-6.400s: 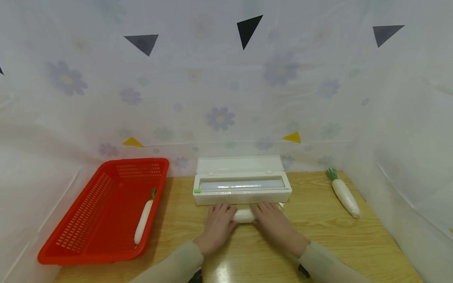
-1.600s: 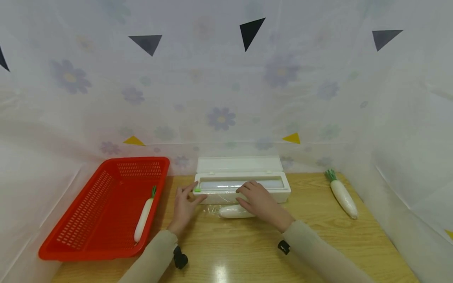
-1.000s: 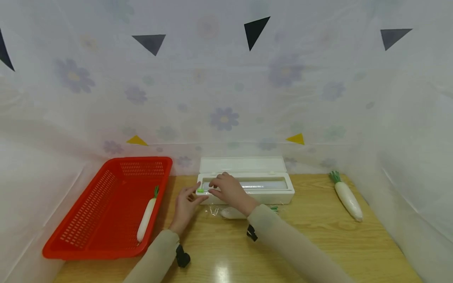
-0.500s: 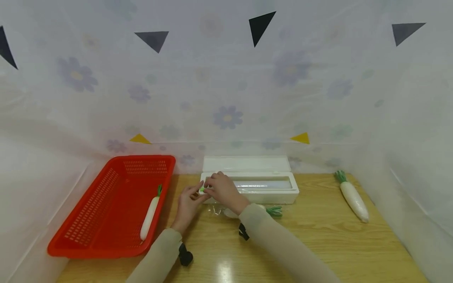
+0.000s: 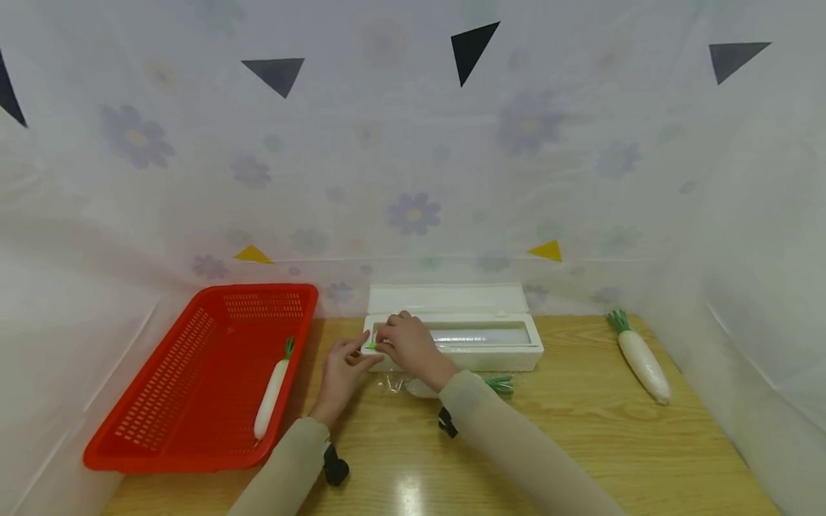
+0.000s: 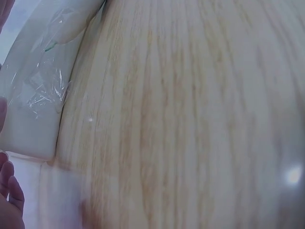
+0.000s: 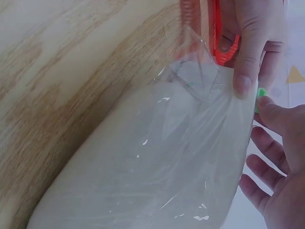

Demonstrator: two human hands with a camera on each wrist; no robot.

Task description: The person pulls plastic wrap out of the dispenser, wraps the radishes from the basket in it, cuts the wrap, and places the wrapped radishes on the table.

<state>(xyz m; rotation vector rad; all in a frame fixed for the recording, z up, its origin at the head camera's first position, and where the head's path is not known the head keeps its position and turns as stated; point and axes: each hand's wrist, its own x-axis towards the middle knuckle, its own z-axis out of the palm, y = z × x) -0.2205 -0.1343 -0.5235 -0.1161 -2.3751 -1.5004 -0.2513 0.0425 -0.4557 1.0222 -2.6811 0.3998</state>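
Note:
A white cling film dispenser (image 5: 484, 360) stands at the back middle with its lid up and a film roll (image 5: 480, 336) inside. My left hand (image 5: 339, 376) holds its left front corner, thumb on the front edge. My right hand (image 5: 413, 349) is at the same end, its thumb and fingertips on the small green slide cutter (image 7: 260, 99). A white radish (image 5: 421, 389) with green leaves lies before the dispenser under clear film, partly hidden by my right wrist. In the right wrist view the film (image 7: 195, 81) stretches over this radish toward the dispenser's edge.
A red plastic basket (image 5: 103, 459) sits at the left with a slim white radish (image 5: 272, 400) along its inner right side. Farther right on the wooden table (image 5: 581, 444) lies another white radish (image 5: 644, 365), shiny as if wrapped. A flower-patterned curtain (image 5: 335, 179) closes off the back.
Both hands have left the wrapped radish. The left hand went to the dispenser's left corner; the right slid leftward along it to the green cutter. The radish's leaves now show.

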